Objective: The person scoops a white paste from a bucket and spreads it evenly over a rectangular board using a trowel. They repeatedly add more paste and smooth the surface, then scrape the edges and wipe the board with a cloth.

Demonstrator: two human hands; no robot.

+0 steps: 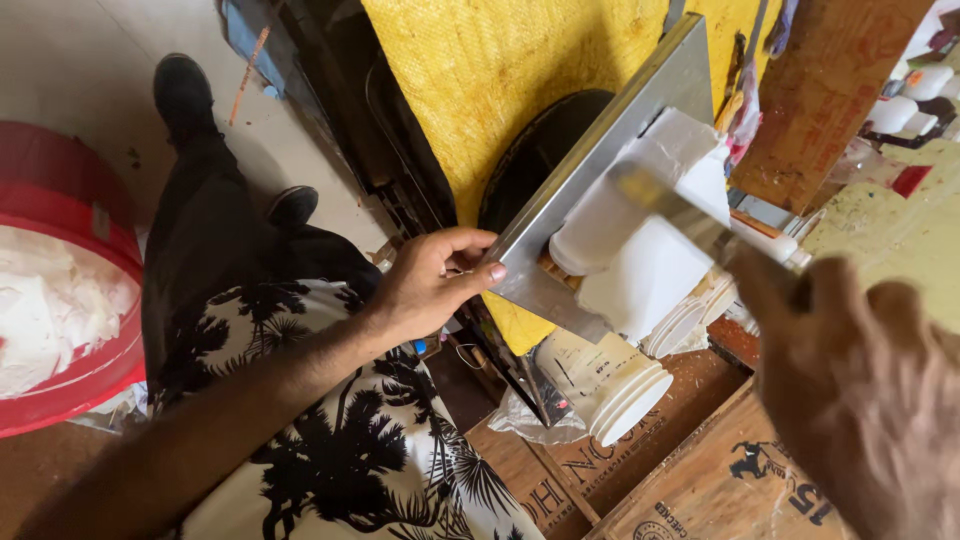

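Note:
My left hand (432, 285) grips the lower corner of a tilted shiny metal plate (610, 130), thumb on top. A white plastic jar (600, 225) and a white plastic block (655, 270) lie against the plate. My right hand (865, 395), blurred at the lower right, holds a long flat metal blade (675, 210) that reaches across the white pieces. Below the plate lies a stack of white plastic tubs (610, 380) on their side.
A red tub (70, 200) filled with white scraps stands at the left. Wooden crates (720, 480) sit at the bottom right, and yellow cloth (490, 80) hangs behind the plate. My legs in black trousers and black shoes (185, 95) stretch over the pale floor.

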